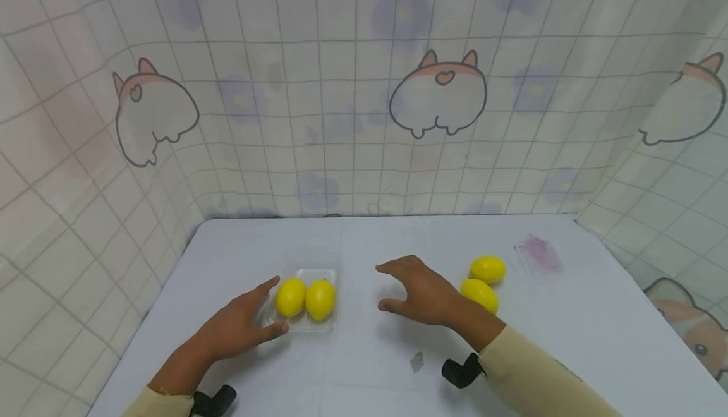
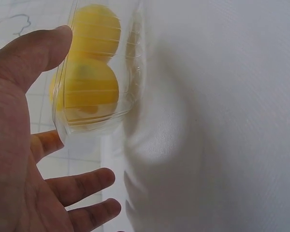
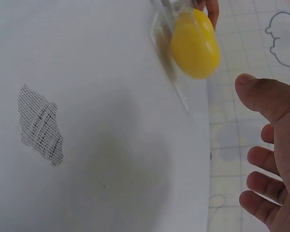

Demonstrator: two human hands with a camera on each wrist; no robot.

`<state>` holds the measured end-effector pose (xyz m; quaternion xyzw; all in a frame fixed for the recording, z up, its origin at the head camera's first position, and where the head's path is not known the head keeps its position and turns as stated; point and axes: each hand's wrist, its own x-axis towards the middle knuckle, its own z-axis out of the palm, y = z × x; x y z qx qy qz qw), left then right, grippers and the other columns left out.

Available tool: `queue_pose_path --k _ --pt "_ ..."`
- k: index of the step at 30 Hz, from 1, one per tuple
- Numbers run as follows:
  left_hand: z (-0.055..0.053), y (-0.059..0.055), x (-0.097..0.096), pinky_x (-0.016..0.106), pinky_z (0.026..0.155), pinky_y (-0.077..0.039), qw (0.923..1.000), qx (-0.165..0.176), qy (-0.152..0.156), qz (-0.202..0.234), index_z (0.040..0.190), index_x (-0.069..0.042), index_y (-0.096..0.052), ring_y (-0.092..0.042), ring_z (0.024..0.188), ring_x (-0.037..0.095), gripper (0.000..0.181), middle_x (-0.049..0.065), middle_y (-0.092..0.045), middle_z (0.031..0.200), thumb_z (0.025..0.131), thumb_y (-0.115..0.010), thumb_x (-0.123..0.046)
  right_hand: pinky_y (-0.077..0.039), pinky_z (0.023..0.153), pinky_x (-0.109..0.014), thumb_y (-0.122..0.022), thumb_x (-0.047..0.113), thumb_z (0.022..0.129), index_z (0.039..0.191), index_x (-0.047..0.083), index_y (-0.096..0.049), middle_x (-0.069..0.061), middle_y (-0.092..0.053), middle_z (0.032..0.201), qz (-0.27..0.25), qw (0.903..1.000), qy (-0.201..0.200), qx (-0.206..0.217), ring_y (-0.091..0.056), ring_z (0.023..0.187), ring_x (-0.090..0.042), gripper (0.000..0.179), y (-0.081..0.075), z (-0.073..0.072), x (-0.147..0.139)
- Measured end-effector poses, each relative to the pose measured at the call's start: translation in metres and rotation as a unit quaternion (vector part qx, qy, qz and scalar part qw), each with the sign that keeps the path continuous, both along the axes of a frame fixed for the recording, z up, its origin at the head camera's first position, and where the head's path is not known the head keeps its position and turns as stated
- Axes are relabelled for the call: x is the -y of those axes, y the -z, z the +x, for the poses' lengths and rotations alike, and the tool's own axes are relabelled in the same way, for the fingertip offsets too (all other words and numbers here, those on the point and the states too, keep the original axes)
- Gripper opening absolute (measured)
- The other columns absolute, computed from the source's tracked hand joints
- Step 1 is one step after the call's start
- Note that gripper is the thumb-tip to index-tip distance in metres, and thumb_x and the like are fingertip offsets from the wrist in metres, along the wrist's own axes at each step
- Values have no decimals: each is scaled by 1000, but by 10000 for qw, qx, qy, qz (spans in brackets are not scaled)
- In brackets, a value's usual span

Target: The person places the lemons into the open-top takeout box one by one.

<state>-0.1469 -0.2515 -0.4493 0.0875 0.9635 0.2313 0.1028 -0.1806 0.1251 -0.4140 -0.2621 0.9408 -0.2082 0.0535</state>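
Two yellow lemons (image 1: 291, 297) lie side by side in a clear plastic container (image 1: 309, 327) left of the middle of the table. My left hand (image 1: 237, 323) is at the container's left side, thumb and fingers spread; in the left wrist view the thumb overlaps the container's rim (image 2: 62, 104) and the other fingers extend past its corner. Over the table to the right of the container, my right hand (image 1: 421, 294) hovers with its fingers apart and nothing between them. Two more lemons (image 1: 488, 270) rest on the table beyond my right wrist, the nearer one partly behind it.
The white table (image 1: 364, 366) backs onto a checked curtain (image 1: 341, 151) with cartoon animals. A pinkish patch (image 1: 539, 253) shows at the table's back right. Nearer the front is a small grey mesh-like patch (image 1: 417, 361).
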Motion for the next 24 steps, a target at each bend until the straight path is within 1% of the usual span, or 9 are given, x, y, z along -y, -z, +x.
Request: queue_pose_path --k 7,10,14,19,24 --pt "2 -1 0 70 108 -36 10000 26 -73 43 162 -19 -30 -41 141 46 105 18 -40 159 82 -73 -70 -44 111 -43 -79 48 89 149 26 -55 2 -51 150 -11 9999 80 73 -45 138 -20 68 -3 2 -13" --pt "2 -2 -1 70 108 -35 9999 48 -106 41 162 -18 -30 -41 141 46 105 19 -40 159 81 -74 -69 -44 111 -43 -79 47 89 149 26 -55 3 -51 150 -29 9999 126 82 -45 138 -19 68 -3 2 -18" --pt "3 -2 -1 70 109 -36 9999 57 -152 57 163 -18 -28 -40 142 46 107 19 -39 159 81 -75 -69 -43 112 -44 -79 48 89 149 25 -55 2 -51 150 -35 9998 151 84 -45 138 -20 68 0 2 -24" --pt "2 -2 0 69 108 -37 9998 18 -171 73 162 -17 -29 -41 141 46 108 21 -40 158 80 -76 -69 -42 113 -45 -78 49 89 149 24 -55 1 -51 150 -76 9998 183 103 -45 139 -21 69 -1 4 -33" --pt "1 -1 1 68 109 -37 9998 -22 -133 112 161 -16 -31 -42 141 45 107 20 -41 158 80 -76 -69 -43 112 -47 -80 48 88 148 22 -56 -1 -52 149 -121 9996 237 -8 -46 138 -24 70 -3 5 -43"
